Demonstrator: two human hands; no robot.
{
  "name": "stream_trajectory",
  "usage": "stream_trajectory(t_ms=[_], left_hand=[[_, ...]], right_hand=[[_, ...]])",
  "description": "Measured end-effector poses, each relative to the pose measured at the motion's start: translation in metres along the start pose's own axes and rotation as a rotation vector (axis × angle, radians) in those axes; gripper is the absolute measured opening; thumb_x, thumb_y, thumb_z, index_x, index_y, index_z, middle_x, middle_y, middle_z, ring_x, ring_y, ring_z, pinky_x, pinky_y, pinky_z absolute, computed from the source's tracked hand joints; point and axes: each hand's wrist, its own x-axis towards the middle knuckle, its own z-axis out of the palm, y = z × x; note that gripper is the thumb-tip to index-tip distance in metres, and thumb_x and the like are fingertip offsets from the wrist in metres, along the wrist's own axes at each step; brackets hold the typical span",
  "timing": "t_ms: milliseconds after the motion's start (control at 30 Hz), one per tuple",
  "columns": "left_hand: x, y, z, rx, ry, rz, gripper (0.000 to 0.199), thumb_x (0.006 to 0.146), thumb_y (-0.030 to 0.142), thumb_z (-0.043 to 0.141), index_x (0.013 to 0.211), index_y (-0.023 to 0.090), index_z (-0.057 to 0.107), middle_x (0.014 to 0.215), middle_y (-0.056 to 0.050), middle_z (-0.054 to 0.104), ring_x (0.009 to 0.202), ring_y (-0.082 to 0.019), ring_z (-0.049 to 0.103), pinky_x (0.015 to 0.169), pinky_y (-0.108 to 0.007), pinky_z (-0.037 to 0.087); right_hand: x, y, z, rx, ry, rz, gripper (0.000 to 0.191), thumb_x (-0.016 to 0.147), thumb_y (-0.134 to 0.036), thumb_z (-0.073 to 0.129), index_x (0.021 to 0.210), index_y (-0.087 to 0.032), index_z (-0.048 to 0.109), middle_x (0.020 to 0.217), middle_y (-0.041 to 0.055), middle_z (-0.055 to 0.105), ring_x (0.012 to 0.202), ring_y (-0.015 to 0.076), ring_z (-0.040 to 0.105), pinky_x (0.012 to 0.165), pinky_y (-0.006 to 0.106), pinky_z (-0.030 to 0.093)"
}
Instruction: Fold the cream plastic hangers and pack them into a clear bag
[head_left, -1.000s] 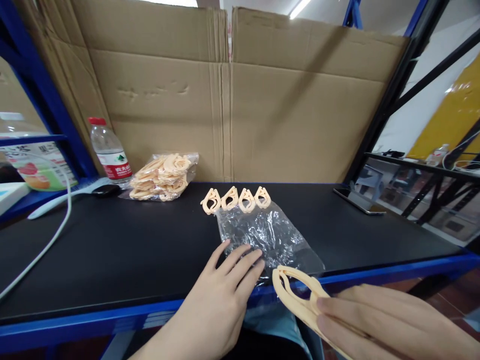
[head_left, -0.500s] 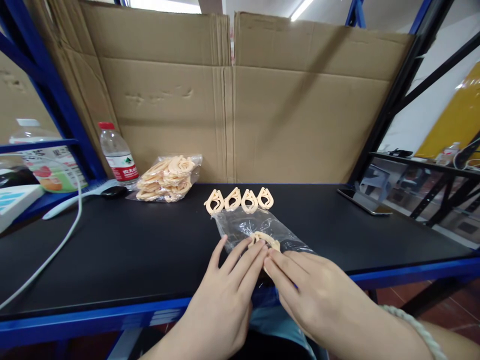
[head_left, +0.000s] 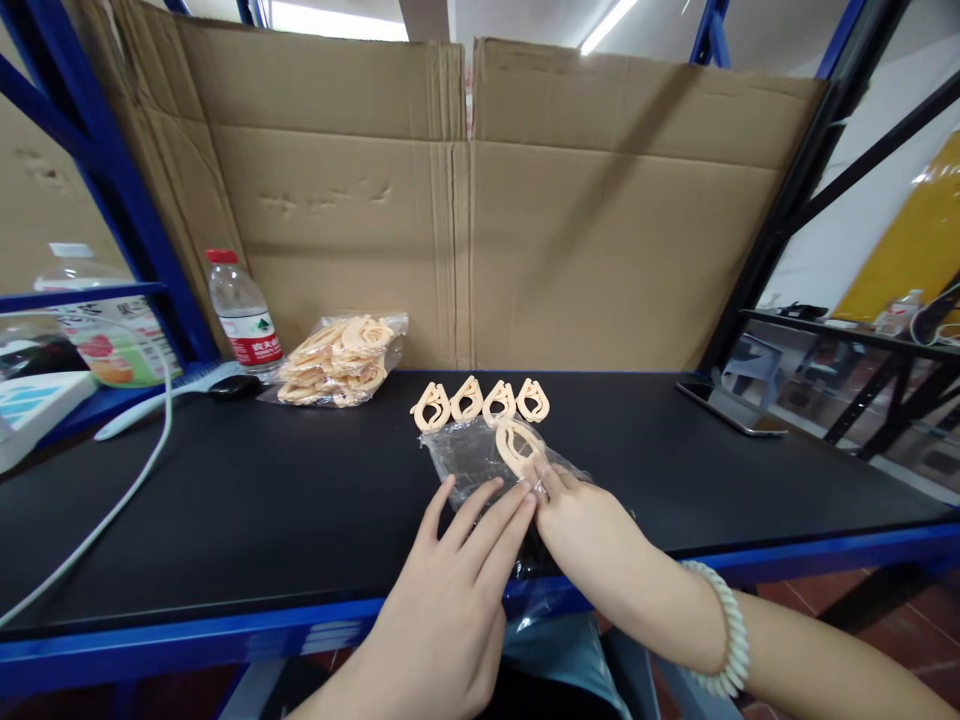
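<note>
A clear plastic bag lies flat near the table's front edge. My left hand rests on its near part with fingers spread. The fingertips of my right hand are inside the bag, closed on a cream folding hanger, whose looped end points away from me. Just beyond the bag, several similar cream hangers lie in a row. Farther back on the left sits a full clear bag of cream hangers.
Behind the black table stands a cardboard wall. A red-capped bottle, a black mouse and a white cable are at the left. A phone lies at the back right.
My right hand has pushed forward into the bag, moving the hanger away from me toward the row. My left hand has stayed nearly in place.
</note>
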Motion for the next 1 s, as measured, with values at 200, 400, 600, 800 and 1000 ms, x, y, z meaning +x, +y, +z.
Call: stream_trajectory(t_ms=[200,400,600,800,1000], left_hand=[[0.000,-0.001,-0.001,-0.027,0.001,-0.017,0.082,0.069,0.004,0.040,0.147,0.013,0.019,0.151,-0.008,0.028,0.136,-0.030,0.027,0.111,-0.056,0.023],[-0.001,-0.003,-0.003,-0.044,0.010,-0.034,0.075,0.074,0.005,0.042,0.146,0.013,0.023,0.150,-0.009,0.030,0.136,-0.029,0.029,0.111,-0.053,0.028],[-0.005,-0.005,-0.004,-0.025,0.082,-0.017,0.051,0.081,0.010,0.045,0.132,0.016,0.047,0.145,-0.008,0.039,0.132,-0.028,0.035,0.107,-0.051,0.034],[-0.008,-0.008,-0.003,-0.054,0.205,-0.038,0.037,0.084,0.014,0.048,0.120,0.016,0.057,0.131,-0.009,0.055,0.121,-0.026,0.048,0.102,-0.048,0.040],[-0.014,-0.007,0.002,-0.030,0.288,-0.055,0.036,0.083,0.016,0.051,0.118,0.015,0.059,0.125,-0.009,0.059,0.117,-0.027,0.053,0.099,-0.048,0.043]], right_hand=[[-0.034,0.007,-0.026,-0.004,0.169,-0.028,0.035,0.078,-0.004,0.046,0.108,0.000,0.063,0.109,0.0242,0.064,0.096,0.0287,0.065,0.066,0.032,0.057],[0.010,0.080,-0.042,0.191,0.353,0.161,0.034,0.093,-0.022,0.036,0.082,-0.012,0.067,0.070,0.0087,0.066,0.063,0.0187,0.063,0.059,0.030,0.048],[0.087,0.146,0.076,0.356,-0.040,-0.201,0.059,0.080,0.000,0.035,0.137,-0.013,0.042,0.141,0.0114,0.044,0.129,0.0232,0.040,0.100,0.041,0.041],[0.064,0.162,0.103,0.377,-0.111,-0.208,0.044,0.090,-0.012,0.037,0.132,-0.014,0.050,0.126,0.0145,0.056,0.117,0.0251,0.051,0.099,0.042,0.043],[-0.020,0.151,0.051,0.410,-0.067,-0.044,0.038,0.097,-0.024,0.032,0.123,-0.013,0.057,0.121,0.0167,0.055,0.098,0.0231,0.060,0.090,0.039,0.051]])
